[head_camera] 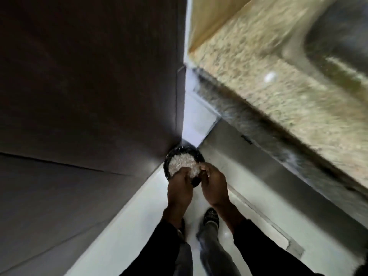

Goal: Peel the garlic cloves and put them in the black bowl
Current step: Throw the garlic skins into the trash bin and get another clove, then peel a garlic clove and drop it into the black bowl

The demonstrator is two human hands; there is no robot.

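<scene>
A black bowl (180, 153) filled with pale peeled garlic (182, 163) is carried at waist height above the floor. My left hand (179, 186) grips the bowl's near left rim, fingers curled over the edge. My right hand (214, 186) holds its near right side. The near part of the bowl is hidden behind both hands. The frame is blurred by motion.
A dark cabinet wall (89, 96) fills the left. A speckled granite counter (268, 76) with a sink (338, 36) runs along the right, steel front (278, 176) below it. Pale floor (139, 226) lies beneath, with my legs and a shoe (211, 216) on it.
</scene>
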